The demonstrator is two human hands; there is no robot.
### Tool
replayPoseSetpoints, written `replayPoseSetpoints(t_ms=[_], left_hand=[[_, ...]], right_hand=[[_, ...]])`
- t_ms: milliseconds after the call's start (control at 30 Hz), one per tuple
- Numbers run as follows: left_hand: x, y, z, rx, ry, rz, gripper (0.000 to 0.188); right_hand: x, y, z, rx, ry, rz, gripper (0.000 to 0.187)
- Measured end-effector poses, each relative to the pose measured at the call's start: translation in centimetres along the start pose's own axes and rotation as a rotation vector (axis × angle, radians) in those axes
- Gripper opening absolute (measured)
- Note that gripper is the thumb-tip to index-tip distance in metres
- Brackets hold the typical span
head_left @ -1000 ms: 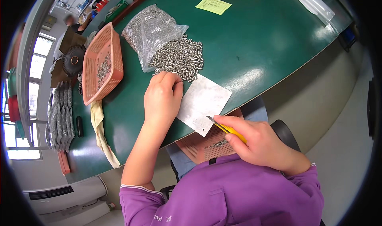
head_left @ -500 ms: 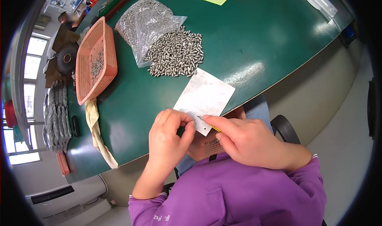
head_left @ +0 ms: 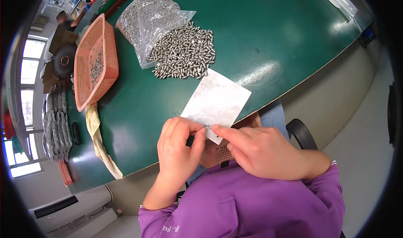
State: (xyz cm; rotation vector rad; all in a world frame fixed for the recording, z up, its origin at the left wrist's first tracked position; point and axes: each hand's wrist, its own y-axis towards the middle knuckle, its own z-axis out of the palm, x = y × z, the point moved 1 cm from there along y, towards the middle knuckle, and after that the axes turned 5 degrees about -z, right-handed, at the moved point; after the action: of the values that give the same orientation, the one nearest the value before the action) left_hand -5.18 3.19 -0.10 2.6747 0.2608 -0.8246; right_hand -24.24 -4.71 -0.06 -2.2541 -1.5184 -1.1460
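My left hand (head_left: 178,148) is closed in a pinch, thumb against forefinger, on a small metal piece (head_left: 206,126) that barely shows at the fingertips. Facing it, my right hand (head_left: 264,150) is closed around a slim tool with a yellow handle. Most of that tool is now hidden by the fingers; its exact kind cannot be made out. Both hands meet over the near end of a white sheet (head_left: 218,97), which overhangs the table edge. Beyond the sheet lies a heap of small metal pins (head_left: 184,51), spilling beside a clear plastic bag (head_left: 147,18) of similar pins.
A pink basket (head_left: 112,68) with some pins stands at left on the green table (head_left: 260,36). Near it lie a cream cloth strip (head_left: 95,133), a black marker (head_left: 76,133) and several filled bags (head_left: 56,124). Another perforated basket (head_left: 218,156) sits below my hands.
My right hand's fingertips have come closer to my left fingertips, and the yellow handle has gone out of sight. The view has shifted slightly; the pins and sheet lie as before.
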Motion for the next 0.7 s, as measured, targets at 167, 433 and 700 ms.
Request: replayPoseSetpoints(t_ms=[167,433,700], left_hand=[[-0.1,0.1,-0.2,0.015,-0.016,-0.013,0.019],[-0.1,0.2,-0.1,0.023,-0.029,-0.025,0.019],[0.0,0.1,-0.2,0.01,-0.019,-0.034,0.015]], right_hand=[[-0.2,0.1,-0.1,0.018,0.051,-0.012,0.051],[-0.2,0.1,0.1,0.027,0.04,0.003,0.053],[0.7,1.0,-1.2,0.213,-0.103,0.041,0.051]])
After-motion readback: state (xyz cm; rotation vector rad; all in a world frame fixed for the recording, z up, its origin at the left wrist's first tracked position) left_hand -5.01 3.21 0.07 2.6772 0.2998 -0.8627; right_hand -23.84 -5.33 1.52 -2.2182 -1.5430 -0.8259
